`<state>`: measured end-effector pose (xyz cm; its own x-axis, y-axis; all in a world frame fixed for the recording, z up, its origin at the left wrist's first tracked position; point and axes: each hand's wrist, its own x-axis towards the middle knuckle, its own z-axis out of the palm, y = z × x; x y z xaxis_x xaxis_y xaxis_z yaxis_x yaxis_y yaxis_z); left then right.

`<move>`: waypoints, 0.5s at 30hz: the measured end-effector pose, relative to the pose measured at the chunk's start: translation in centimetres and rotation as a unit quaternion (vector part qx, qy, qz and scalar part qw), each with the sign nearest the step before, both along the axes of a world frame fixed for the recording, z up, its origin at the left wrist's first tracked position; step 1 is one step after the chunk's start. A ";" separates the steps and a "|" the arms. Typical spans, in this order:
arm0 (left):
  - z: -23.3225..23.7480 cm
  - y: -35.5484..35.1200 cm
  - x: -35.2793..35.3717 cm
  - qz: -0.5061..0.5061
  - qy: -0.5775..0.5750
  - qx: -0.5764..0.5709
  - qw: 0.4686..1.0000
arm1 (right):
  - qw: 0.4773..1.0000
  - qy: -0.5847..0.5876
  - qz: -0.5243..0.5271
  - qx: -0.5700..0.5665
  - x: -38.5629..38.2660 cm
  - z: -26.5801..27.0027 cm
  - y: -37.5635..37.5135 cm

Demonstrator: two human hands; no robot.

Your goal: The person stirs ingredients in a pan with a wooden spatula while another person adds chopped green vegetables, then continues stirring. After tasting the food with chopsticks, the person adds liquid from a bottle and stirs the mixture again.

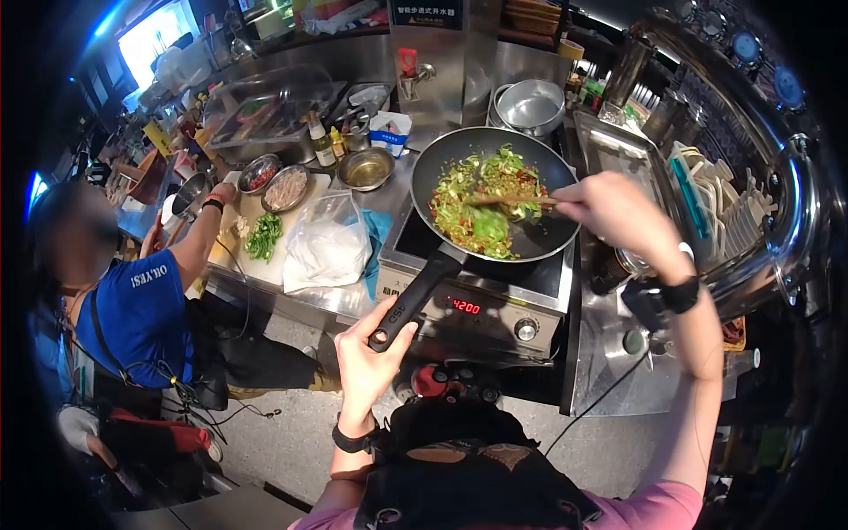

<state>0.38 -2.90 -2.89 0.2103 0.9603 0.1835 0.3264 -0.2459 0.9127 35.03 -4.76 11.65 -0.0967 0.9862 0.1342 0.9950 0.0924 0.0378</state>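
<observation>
A dark frying pan (548, 238) sits on an induction cooker (495, 320) whose red display reads 4200. My left hand (375, 349) is closed around the end of the pan's black handle. Above the pan's right side, my right hand (623, 216) grips a wooden spatula (530, 200), its far end among the food. Chopped green and red pieces with yellowish bits (464, 190) cover the left and middle of the pan. The green heap near the spatula's end looks blurred.
A co-worker in a blue shirt (137, 300) reaches over a white board with chopped greens (263, 237). Near it are a bowl of shredded meat (287, 189), a plastic bag (327, 243) and a metal bowl (366, 168). White dishes (729, 208) stand at right, a steel pot (530, 106) behind.
</observation>
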 end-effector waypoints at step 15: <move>0.6 0.2 0.0 -0.020 -0.022 -0.017 0.999 | 0.989 -0.001 -0.080 0.126 0.3 -0.8 2.6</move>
<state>0.39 -2.71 -2.30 0.2421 0.9568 0.1612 0.2767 -0.2273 0.9337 35.33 -2.20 10.81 0.0583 0.9240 0.3780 0.9960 -0.0797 0.0412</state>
